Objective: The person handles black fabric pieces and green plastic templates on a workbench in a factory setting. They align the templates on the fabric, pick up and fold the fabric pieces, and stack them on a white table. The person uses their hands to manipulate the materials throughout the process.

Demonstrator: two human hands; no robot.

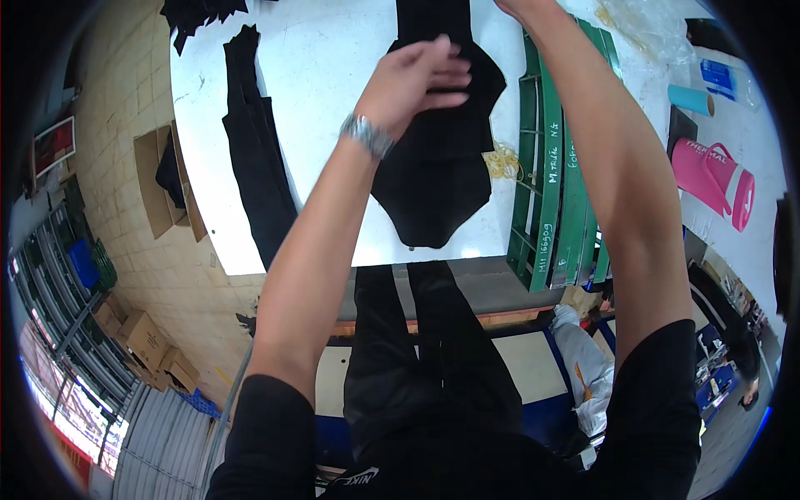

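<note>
A black cut fabric piece [437,187] lies flat on the white table [325,108] before me, its rounded end toward my body. Over its upper part is my left hand [417,79], fingers apart and slightly blurred, with nothing in them. Whether it touches the cloth I cannot tell. My right arm reaches to the far side, and only the base of my right hand [521,7] shows at the top edge; its fingers are out of the picture. A narrow stack of black fabric strips [250,150] lies to the left.
Green slatted frames [542,183] lie right of the fabric, with tangled yellow bands [504,162] between. Farther right are a pink jug [712,179], a light-blue roll [692,100] and clear plastic [650,29]. An open cardboard box [158,183] stands left of the table.
</note>
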